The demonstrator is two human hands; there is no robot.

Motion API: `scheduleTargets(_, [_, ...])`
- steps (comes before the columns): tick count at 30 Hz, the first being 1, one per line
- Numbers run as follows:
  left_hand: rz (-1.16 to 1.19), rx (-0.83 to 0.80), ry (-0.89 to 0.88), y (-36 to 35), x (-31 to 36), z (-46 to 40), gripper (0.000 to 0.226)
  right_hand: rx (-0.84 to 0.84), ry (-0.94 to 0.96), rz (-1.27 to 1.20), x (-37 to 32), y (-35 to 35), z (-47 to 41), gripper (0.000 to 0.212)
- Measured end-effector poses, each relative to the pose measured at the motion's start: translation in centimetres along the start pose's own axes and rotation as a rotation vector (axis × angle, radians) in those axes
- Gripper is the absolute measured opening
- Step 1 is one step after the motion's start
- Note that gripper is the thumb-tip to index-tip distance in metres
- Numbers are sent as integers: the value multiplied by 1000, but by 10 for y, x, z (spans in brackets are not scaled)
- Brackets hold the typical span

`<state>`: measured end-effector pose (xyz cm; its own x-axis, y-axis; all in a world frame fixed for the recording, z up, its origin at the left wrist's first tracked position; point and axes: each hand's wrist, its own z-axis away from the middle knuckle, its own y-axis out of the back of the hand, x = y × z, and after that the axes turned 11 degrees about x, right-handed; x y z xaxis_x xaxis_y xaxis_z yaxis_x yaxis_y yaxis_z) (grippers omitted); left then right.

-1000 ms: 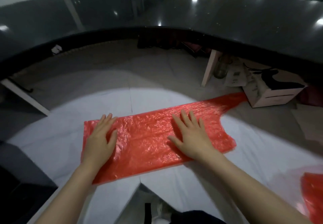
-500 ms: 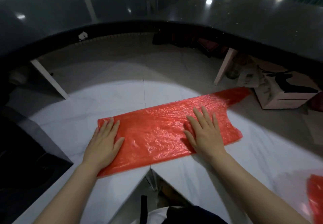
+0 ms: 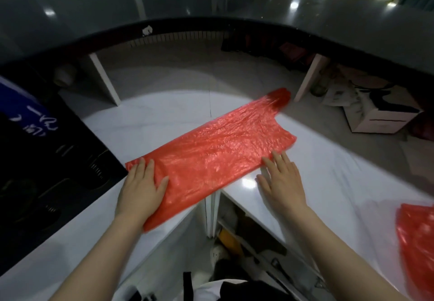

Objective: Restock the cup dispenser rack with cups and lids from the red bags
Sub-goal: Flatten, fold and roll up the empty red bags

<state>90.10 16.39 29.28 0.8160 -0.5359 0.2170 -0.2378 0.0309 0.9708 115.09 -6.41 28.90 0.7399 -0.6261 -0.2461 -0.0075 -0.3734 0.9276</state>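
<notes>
Fingers on both your hands are straight and flat, nothing curled or pinched. Your left hand [image 3: 140, 189] lies palm-down on the near end of the red bag [image 3: 211, 152], fingertips pointing up along it, which looks like you're pinning that end so the plastic doesn't slide. Your right hand [image 3: 280, 183] sits mostly on the bare white counter [image 3: 352, 171], with only the fingertips reaching the bag's long edge, so my guess is you're smoothing the bag flat, maybe to fold it away. It's lying flat and looks empty to me, running diagonally away from your fingers with its handle end farthest out, past the right fingertips. A second red bag [image 3: 415, 235] pokes in at the frame edge, well off to the right of your right hand. No cups, lids or dispenser rack show up anywhere, so can't say how far the restock has got. Beyond your fingertips the counter tucks under a raised dark curved ledge [image 3: 211, 2] with white dividers holding it up. Out past the right hand there's a cardboard box [image 3: 380, 117] and some papers in the shadow. Left of your left hand sits some dark equipment with a blue panel; can't tell what it is.
</notes>
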Motion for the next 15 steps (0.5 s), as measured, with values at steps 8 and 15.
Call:
scheduleTargets(8, [-171,-31,86,19,27,5,73,-38,221,-47,-34,12,9,52])
scheduleTargets(15, [222,13,39,24,46,17,39,-279,294,-74,-47,5,-2,49])
